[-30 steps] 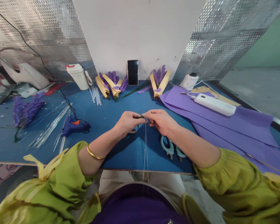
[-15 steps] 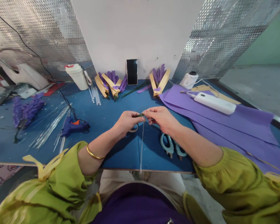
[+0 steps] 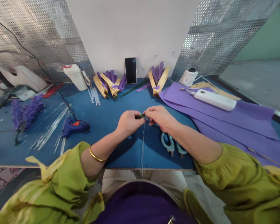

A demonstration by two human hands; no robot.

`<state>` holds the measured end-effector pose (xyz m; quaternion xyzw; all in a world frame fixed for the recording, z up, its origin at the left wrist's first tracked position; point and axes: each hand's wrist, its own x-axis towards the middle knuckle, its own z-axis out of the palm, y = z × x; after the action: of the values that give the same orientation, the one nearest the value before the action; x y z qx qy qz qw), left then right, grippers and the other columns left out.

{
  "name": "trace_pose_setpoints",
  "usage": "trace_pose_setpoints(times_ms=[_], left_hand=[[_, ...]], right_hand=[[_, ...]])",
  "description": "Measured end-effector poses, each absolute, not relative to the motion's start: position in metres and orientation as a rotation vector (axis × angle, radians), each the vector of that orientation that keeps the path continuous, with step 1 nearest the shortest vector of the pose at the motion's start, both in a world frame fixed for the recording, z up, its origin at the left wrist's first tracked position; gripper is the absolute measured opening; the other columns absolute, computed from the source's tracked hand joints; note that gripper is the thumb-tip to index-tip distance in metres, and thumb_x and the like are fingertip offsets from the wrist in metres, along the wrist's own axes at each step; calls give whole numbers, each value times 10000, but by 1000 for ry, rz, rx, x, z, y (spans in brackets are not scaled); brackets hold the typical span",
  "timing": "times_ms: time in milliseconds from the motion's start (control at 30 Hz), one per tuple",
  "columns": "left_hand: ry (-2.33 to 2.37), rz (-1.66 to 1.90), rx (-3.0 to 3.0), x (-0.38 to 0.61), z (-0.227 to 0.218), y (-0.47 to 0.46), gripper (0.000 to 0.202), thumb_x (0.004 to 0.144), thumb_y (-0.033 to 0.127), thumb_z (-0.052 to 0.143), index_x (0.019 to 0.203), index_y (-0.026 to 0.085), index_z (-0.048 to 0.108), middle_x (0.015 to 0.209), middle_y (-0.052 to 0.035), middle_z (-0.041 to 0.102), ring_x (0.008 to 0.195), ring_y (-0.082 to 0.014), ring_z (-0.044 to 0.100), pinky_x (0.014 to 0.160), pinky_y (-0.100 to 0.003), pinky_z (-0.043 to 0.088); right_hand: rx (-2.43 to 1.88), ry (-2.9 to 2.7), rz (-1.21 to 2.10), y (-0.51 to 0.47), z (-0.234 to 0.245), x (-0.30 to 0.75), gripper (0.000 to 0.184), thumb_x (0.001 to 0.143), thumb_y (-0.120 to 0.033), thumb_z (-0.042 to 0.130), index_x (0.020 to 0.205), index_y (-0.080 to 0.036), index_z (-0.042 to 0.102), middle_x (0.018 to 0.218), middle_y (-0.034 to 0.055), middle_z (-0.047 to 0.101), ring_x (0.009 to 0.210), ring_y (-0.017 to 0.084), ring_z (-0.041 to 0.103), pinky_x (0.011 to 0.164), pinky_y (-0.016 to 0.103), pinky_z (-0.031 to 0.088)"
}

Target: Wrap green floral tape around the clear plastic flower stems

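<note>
Over the middle of the blue table, my left hand (image 3: pixel 130 122) and my right hand (image 3: pixel 161 117) meet with fingertips nearly touching. Both pinch a short dark green strip (image 3: pixel 140 116), which looks like floral tape. From this pinch, thin shiny wires (image 3: pixel 142 149) hang down past the table's front edge towards my lap. My fingers cover the upper ends of the wires. Just below my right wrist lie scissors with light blue handles (image 3: pixel 167 143), partly hidden by my forearm.
Left of my hands lie a blue glue gun (image 3: pixel 74 128), loose wires (image 3: pixel 48 132) and purple flowers (image 3: pixel 28 110). Small wrapped bouquets (image 3: pixel 112 84), a phone (image 3: pixel 130 71) and a white cup (image 3: pixel 75 77) stand behind. Purple sheets (image 3: pixel 224 119) under a white power bank (image 3: pixel 215 99) cover the right side.
A ring-shaped roll that showed beneath my left hand is now out of sight. More of the green strip shows between my fingertips. The view has shifted slightly.
</note>
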<state>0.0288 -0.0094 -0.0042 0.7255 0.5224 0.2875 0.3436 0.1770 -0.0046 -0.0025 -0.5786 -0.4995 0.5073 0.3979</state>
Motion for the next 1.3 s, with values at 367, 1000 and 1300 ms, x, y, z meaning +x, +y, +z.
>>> trace_pose_setpoints(times_ms=[367, 1000, 1300], left_hand=[[1409, 754, 1955, 28, -3, -6, 211, 691, 327, 548, 559, 163, 557, 467, 42, 400, 491, -94, 367, 481, -226, 231], [1044, 807, 1448, 18, 9, 1, 245, 601, 367, 684, 584, 133, 614, 517, 60, 398, 489, -58, 288, 470, -221, 195], [1088, 924, 1367, 10, 11, 11, 212, 613, 327, 671, 659, 121, 686, 537, 33, 490, 475, -50, 324, 465, -218, 202]], right_hand=[[-1461, -1192, 1346, -3, 1, 174, 17, 598, -126, 624, 587, -138, 624, 448, -46, 425, 446, 62, 408, 450, 207, 494], [-1283, -1120, 1426, -2, 14, 178, 215, 517, -240, 794, 532, -136, 607, 425, -48, 459, 431, 54, 417, 435, 187, 383], [-1291, -1191, 1428, 16, 18, 173, 261, 472, -269, 819, 532, -147, 597, 388, -67, 426, 421, 52, 352, 443, 211, 334]])
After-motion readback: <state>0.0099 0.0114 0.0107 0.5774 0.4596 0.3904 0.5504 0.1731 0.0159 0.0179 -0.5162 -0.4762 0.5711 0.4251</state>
